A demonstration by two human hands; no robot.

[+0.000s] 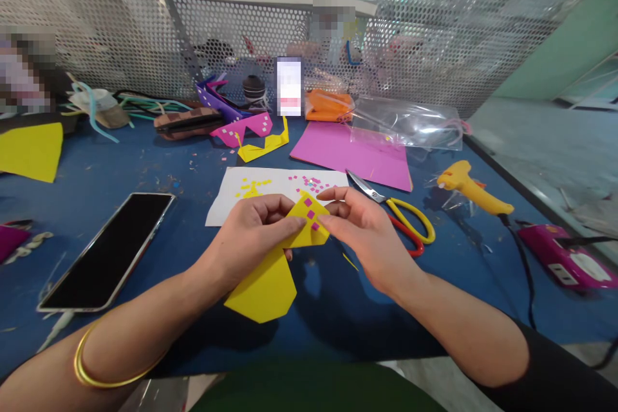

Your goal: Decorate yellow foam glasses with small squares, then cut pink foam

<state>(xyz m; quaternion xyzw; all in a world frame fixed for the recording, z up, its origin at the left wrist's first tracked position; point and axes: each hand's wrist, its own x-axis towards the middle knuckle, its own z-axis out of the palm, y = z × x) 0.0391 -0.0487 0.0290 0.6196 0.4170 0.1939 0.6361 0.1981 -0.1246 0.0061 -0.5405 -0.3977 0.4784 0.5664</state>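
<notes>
A yellow glasses-shaped cut-out [263,286] of paper or foam sheet is held over the front of the table, with a few pink squares along its upper lobe. My left hand [246,232] grips it near the middle, thumb on top and fingers behind. At the right edge of that lobe, my right hand [369,238] pinches with its thumb against the surface; its index finger is raised over the top. Beyond my hands lies a white sheet [219,199] scattered with small yellow squares [251,188] and pink squares [313,183].
Scissors [410,219] lie right of the white sheet, and a yellow glue gun [476,190] farther right. A phone [109,254] rests at left. Pink glasses [246,129], yellow glasses [263,147], a pink-purple sheet [355,154] and a clear bag [405,122] sit before the mesh wall [232,13].
</notes>
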